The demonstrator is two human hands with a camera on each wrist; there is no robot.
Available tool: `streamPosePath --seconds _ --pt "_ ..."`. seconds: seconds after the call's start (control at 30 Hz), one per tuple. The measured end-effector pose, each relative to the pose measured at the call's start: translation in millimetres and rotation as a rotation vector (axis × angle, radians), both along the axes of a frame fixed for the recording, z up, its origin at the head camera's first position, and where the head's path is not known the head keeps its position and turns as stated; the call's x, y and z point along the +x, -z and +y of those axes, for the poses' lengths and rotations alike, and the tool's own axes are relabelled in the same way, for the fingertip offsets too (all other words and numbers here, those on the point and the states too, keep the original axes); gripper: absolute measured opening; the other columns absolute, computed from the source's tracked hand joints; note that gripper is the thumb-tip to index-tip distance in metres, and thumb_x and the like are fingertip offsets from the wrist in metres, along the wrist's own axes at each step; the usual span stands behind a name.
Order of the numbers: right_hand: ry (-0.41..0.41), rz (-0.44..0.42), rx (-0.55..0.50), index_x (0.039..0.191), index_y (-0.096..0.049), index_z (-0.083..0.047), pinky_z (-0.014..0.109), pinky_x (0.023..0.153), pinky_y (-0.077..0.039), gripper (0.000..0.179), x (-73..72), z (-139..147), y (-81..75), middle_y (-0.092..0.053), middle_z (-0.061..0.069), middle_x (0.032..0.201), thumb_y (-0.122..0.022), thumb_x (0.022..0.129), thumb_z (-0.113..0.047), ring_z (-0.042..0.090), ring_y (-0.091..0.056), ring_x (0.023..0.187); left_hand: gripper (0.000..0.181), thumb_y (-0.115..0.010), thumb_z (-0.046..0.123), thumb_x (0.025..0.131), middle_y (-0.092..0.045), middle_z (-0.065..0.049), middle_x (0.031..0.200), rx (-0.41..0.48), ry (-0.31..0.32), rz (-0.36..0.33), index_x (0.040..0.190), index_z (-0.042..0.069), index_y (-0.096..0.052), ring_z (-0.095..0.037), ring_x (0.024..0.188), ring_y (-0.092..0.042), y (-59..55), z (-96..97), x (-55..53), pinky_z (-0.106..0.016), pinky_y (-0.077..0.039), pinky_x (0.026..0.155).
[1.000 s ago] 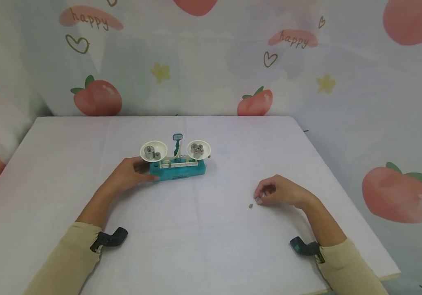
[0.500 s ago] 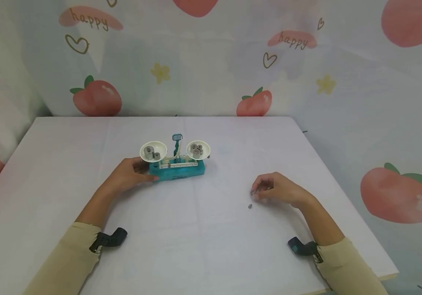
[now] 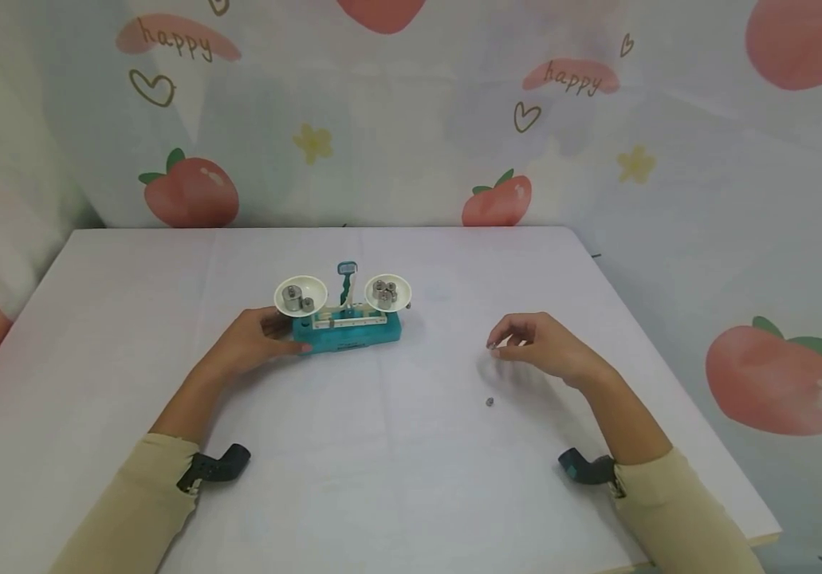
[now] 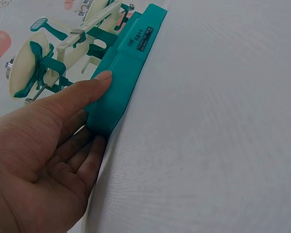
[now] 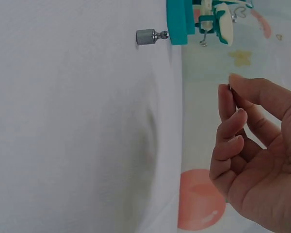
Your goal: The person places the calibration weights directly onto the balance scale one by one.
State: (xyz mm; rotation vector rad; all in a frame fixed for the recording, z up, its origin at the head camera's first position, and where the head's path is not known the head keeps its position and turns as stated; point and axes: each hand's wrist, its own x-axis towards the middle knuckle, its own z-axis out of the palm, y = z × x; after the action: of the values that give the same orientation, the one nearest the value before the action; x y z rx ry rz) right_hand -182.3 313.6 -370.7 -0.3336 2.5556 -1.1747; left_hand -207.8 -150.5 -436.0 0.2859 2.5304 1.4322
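A teal balance scale with two cream pans stands on the white table. My left hand grips the left end of its base, thumb on the front face and fingers around the end, as the left wrist view also shows. Two metal weights sit in the left pan, and several smaller ones in the right pan. To the right of the scale, my right hand is raised over the table, pinching a tiny metal weight between thumb and index finger; most of it is hidden.
One small knobbed weight lies on the tabletop, nearer the person than the right hand. A printed curtain with peaches hangs behind the table and along its sides. The table's right edge runs beyond the right forearm.
My right hand has picked the tiny weight up off the table and moved up and away from the person, leaving the other weight lying. The left hand and scale have stayed put.
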Motion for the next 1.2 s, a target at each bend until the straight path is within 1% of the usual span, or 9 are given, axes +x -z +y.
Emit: streamPosePath --seconds 0.17,0.33,0.4,0.57,0.63,0.77,0.93,1.2 --pt "0.001 0.026 0.001 0.108 -0.073 -0.004 0.039 0.077 -0.050 0.016 -2.7 -5.2 -7.0 -0.069 0.007 0.103 -0.076 0.095 -0.013 0.030 -0.058 0.094 0.082 -0.090 0.026 0.083 -0.053 -0.021 0.149 0.008 0.000 -0.004 0.150 0.000 -0.050 -0.038 0.140 -0.047 -0.6 -0.2 1.0 -0.052 -0.038 0.115" --pt "-0.016 0.052 -0.007 0.108 -0.073 -0.002 0.042 0.077 -0.050 0.017 -4.8 -10.8 -13.6 -0.070 0.008 0.103 -0.076 0.096 -0.014 0.030 -0.057 0.093 0.082 -0.089 0.026 0.084 -0.053 -0.022 0.149 0.001 0.000 -0.005 0.150 -0.001 -0.050 -0.039 0.140 -0.048 -1.8 0.2 2.2 -0.053 -0.038 0.115" --pt "-0.021 0.063 -0.014 0.108 -0.072 -0.002 0.042 0.077 -0.050 0.017 -6.1 -14.0 -17.0 -0.070 0.008 0.103 -0.076 0.096 -0.014 0.030 -0.057 0.093 0.082 -0.089 0.026 0.083 -0.053 -0.022 0.149 -0.001 -0.002 -0.004 0.151 -0.001 -0.050 -0.039 0.140 -0.047 -2.0 0.4 2.5 -0.053 -0.038 0.115" --pt "-0.028 0.085 -0.035 0.108 -0.073 -0.004 0.035 0.076 -0.050 0.016 -12.1 -22.6 -24.6 -0.069 0.008 0.105 -0.077 0.095 -0.014 0.028 -0.058 0.094 0.082 -0.089 0.026 0.083 -0.053 -0.021 0.149 -0.003 -0.005 -0.003 0.150 0.000 -0.050 -0.038 0.140 -0.048 -1.8 0.4 2.9 -0.053 -0.038 0.115" --pt "-0.028 0.092 -0.039 0.107 -0.073 -0.006 0.035 0.076 -0.051 0.015 -15.0 -26.9 -27.5 -0.069 0.008 0.105 -0.077 0.095 -0.014 0.028 -0.058 0.094 0.082 -0.089 0.026 0.083 -0.053 -0.021 0.149 -0.004 -0.004 0.001 0.150 -0.001 -0.050 -0.038 0.139 -0.048 -1.8 0.2 2.6 -0.053 -0.038 0.115" --pt "-0.030 0.094 -0.041 0.106 -0.074 -0.008 0.038 0.078 -0.052 0.013 -21.8 -36.8 -33.3 -0.069 0.008 0.104 -0.077 0.095 -0.015 0.029 -0.059 0.093 0.081 -0.089 0.026 0.083 -0.053 -0.022 0.149 0.000 -0.002 0.005 0.149 -0.002 -0.051 -0.038 0.139 -0.049 -2.1 0.0 2.2 -0.053 -0.038 0.115" --pt "-0.051 0.105 -0.051 0.106 -0.074 -0.007 0.043 0.081 -0.052 0.013 -31.0 -49.1 -39.5 -0.069 0.009 0.104 -0.076 0.095 -0.014 0.029 -0.060 0.093 0.081 -0.089 0.026 0.083 -0.054 -0.021 0.148 0.000 -0.004 0.009 0.149 -0.001 -0.051 -0.038 0.139 -0.049 -1.6 -0.4 2.0 -0.052 -0.039 0.114" --pt "-0.072 0.102 -0.060 0.108 -0.074 -0.008 0.049 0.086 -0.053 0.014 -38.2 -69.7 -47.8 -0.069 0.008 0.107 -0.077 0.095 -0.013 0.030 -0.061 0.096 0.080 -0.089 0.024 0.083 -0.055 -0.020 0.147 0.004 -0.009 0.010 0.149 0.000 -0.052 -0.038 0.139 -0.050 -0.7 0.2 1.9 -0.052 -0.039 0.114"
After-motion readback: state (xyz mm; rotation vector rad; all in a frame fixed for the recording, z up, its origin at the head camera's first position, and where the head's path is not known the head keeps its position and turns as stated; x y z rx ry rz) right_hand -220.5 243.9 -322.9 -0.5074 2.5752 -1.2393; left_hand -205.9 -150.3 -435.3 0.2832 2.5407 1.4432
